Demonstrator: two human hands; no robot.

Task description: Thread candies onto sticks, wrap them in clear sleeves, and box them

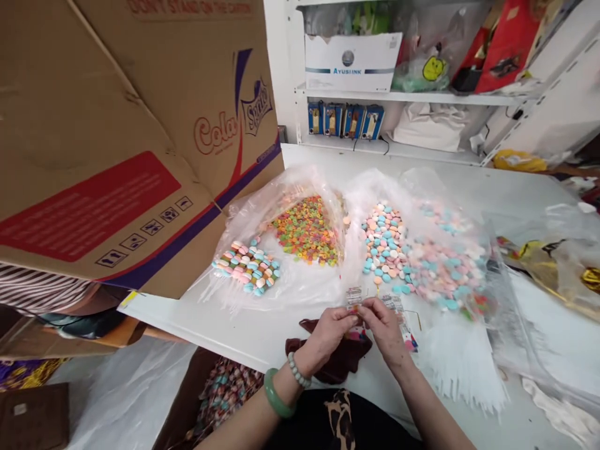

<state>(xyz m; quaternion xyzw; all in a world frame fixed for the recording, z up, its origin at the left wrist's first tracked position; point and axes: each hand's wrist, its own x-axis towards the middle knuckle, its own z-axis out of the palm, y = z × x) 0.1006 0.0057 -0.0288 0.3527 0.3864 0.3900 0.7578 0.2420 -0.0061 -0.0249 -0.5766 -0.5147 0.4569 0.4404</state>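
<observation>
My left hand (332, 334) and my right hand (385, 328) meet above the table's front edge, fingertips pinched together around something small that I cannot make out. Right behind the fingers lie small printed clear wrappers (394, 304). A dark brown cloth (340, 362) is spread under my left hand. To the right of my hands fans a bundle of thin white sticks (462, 362). Beyond them are loose pastel tablet-shaped pieces (385, 237), small multicoloured rings (307, 231) on clear plastic, and a group of macaron-shaped pieces (248, 267).
A large cardboard carton (140, 137) stands at the left. White shelves (417, 97) with boxes and bags rise behind the table (225, 340). Clear plastic bags (557, 250) lie at the right. Below the table's front edge is a brown container of small wrapped pieces (227, 390).
</observation>
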